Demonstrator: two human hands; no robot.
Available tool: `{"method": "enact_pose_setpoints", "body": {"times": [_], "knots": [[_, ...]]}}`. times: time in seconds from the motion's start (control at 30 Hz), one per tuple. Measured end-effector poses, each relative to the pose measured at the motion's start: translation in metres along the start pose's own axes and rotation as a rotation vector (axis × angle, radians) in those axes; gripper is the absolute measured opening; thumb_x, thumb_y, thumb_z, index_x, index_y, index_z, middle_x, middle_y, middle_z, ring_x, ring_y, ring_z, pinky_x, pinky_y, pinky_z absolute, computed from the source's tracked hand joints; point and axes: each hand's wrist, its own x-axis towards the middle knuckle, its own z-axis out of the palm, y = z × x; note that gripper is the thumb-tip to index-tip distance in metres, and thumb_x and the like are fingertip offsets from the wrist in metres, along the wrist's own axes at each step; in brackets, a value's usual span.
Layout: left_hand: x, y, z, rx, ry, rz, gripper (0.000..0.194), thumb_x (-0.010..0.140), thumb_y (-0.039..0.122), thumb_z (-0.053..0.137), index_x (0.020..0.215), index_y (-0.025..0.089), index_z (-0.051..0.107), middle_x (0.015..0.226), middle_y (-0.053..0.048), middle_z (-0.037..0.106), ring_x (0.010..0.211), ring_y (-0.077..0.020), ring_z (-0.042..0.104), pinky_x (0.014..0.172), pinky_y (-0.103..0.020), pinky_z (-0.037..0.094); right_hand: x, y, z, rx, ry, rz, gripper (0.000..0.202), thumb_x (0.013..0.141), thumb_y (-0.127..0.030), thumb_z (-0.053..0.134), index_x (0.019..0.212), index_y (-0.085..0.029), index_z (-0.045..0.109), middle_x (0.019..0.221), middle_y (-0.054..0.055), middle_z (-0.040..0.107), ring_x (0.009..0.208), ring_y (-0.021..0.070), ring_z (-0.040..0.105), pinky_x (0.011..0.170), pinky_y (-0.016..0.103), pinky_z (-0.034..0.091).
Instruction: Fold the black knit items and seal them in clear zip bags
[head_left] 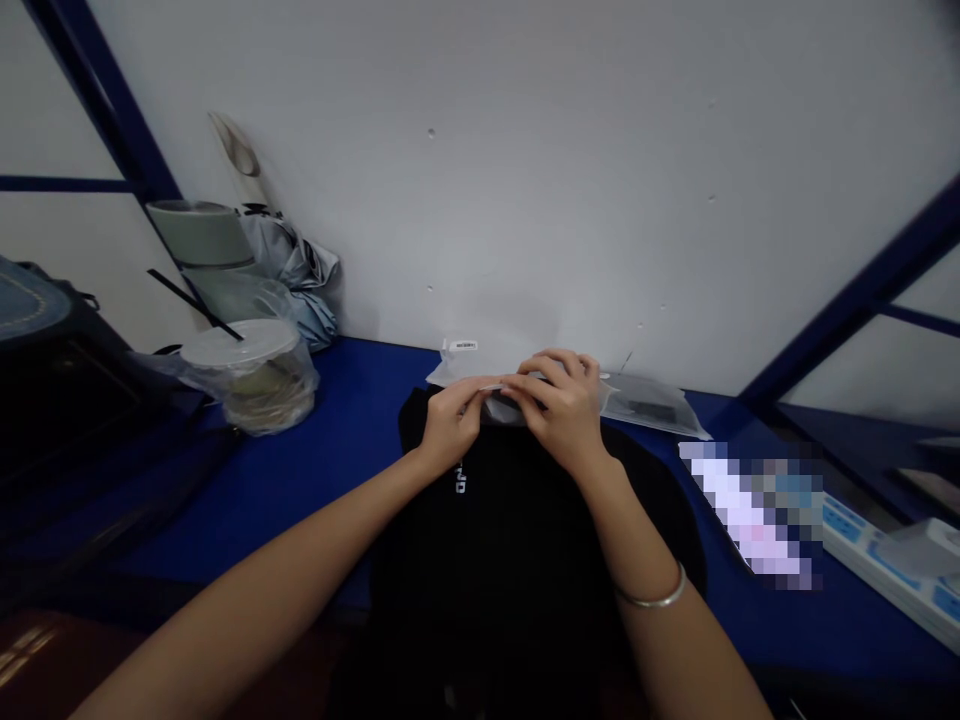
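My left hand (452,425) pinches the edge of a translucent plastic bag (510,410) between thumb and fingers. On the same edge, close to the left fingertips, my right hand (564,412) is closed with its fingers bent. Between the hands the bag's edge is drawn up in a thin line; what is inside cannot be made out. A small white label (463,346) with dark print shows behind the left hand. Black cloth (525,530) with white letters lies under both wrists.
Another clear bag (652,402) with something dark inside lies to the right. Beyond it are a blurred-out phone (742,515) and a power strip (874,560). At left stand a lidded cup (259,380) with a straw, a green tumbler (202,240) and a folded umbrella (296,265).
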Motion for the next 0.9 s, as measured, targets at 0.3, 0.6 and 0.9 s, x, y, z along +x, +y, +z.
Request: {"method": "enact_pose_setpoints", "body": {"times": [0.3,0.6,0.9], "knots": [[0.002,0.005,0.0,-0.025,0.006,-0.097,0.022,0.084,0.018,0.044,0.086,0.018,0.065,0.09,-0.004,0.068,0.084,-0.0143,0.062,0.072,-0.024,0.049,0.0,0.007,-0.002,-0.051,0.023,-0.001,0.014,0.08,-0.034,0.053,0.078,-0.027,0.066,0.078,0.0,0.061,0.08,0.0162,0.049,0.073,0.033,0.028],[0.005,-0.003,-0.007,0.043,0.078,-0.205,0.025,0.084,0.026,0.043,0.066,0.016,0.056,0.056,0.002,0.05,0.052,-0.0085,0.047,0.046,-0.018,0.036,-0.002,0.014,-0.005,0.134,-0.049,0.194,0.014,0.077,-0.033,0.056,0.08,-0.02,0.061,0.071,0.001,0.061,0.069,0.014,0.054,0.067,0.028,0.038],[0.003,-0.008,-0.003,-0.247,-0.016,-0.295,0.019,0.078,0.029,0.054,0.091,0.017,0.057,0.092,-0.004,0.061,0.086,-0.0146,0.057,0.072,-0.025,0.047,-0.004,0.015,-0.003,0.221,-0.196,0.166,0.014,0.082,-0.021,0.048,0.073,-0.018,0.057,0.078,0.002,0.06,0.074,0.0138,0.055,0.065,0.025,0.04]]}}
